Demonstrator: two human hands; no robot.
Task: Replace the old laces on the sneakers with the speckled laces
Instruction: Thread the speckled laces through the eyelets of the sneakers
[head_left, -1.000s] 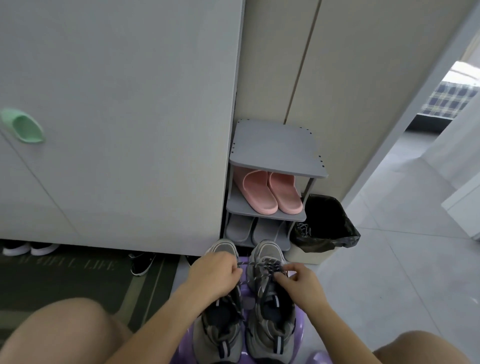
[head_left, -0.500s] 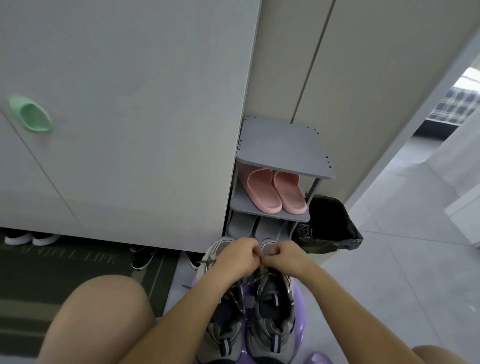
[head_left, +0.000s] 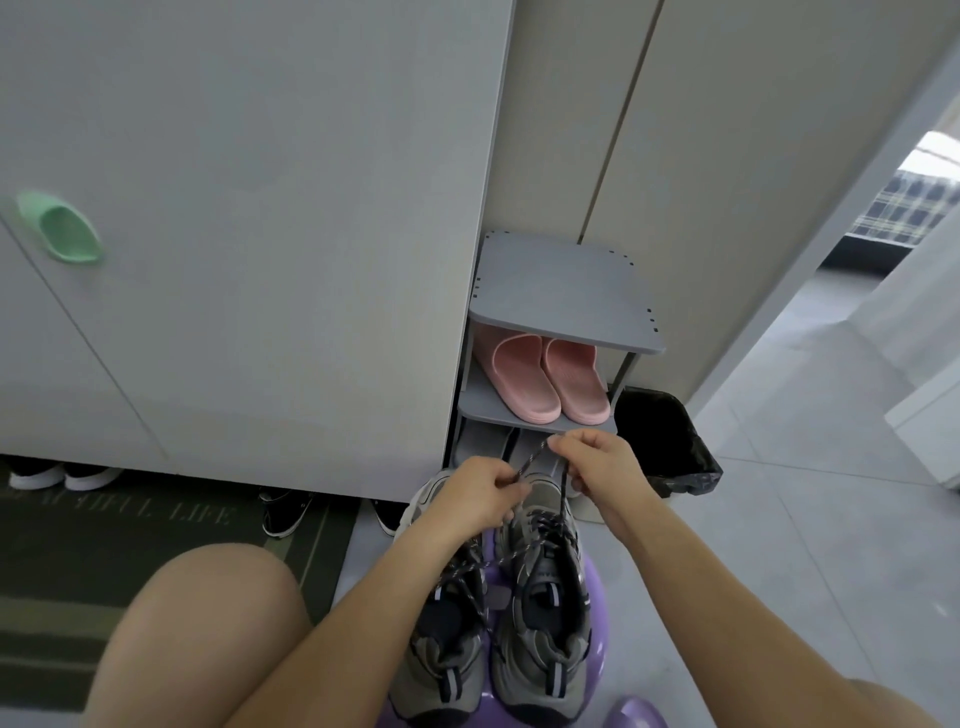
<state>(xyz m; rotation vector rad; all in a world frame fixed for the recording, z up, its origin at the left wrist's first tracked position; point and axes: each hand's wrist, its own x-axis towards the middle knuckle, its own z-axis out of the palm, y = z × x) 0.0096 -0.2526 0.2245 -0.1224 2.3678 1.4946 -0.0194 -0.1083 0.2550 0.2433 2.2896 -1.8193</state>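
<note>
**On the purple stool: a speckled lace drawn tight above two grey sneakers**

Atop a purple stool (head_left: 592, 587) between the person's knees, two grey sneakers (head_left: 545, 623) stand side by side, toes pointing away. A speckled lace (head_left: 535, 457) comes up from the front of the right-hand sneaker and is stretched above its toe. The right hand (head_left: 602, 462) pinches the lace between thumb and forefinger, its other fingers curled. One strand drops from it to the shoe. Another slants down to the left hand (head_left: 467, 499), whose curled fingers grip it. More speckled lace crosses from the right-hand sneaker to the left-hand one, which lies partly under the left forearm.

Just beyond the toes stands a grey shoe rack (head_left: 561, 291). Its middle shelf holds a pair of pink slippers (head_left: 545, 379), and its lowest level holds a grey pair (head_left: 488, 441), mostly hidden behind the hands. Touching the rack's right side is a bin (head_left: 665, 441) lined with a black bag; its inside is too dark to tell what it holds.

To the left, a pale cabinet (head_left: 260, 208) carries a green slipper-shaped piece (head_left: 62, 228) on its door. White shoes (head_left: 57, 475) and black shoes (head_left: 285, 512) are tucked beneath it, behind a dark lettered mat (head_left: 104, 545).
</note>
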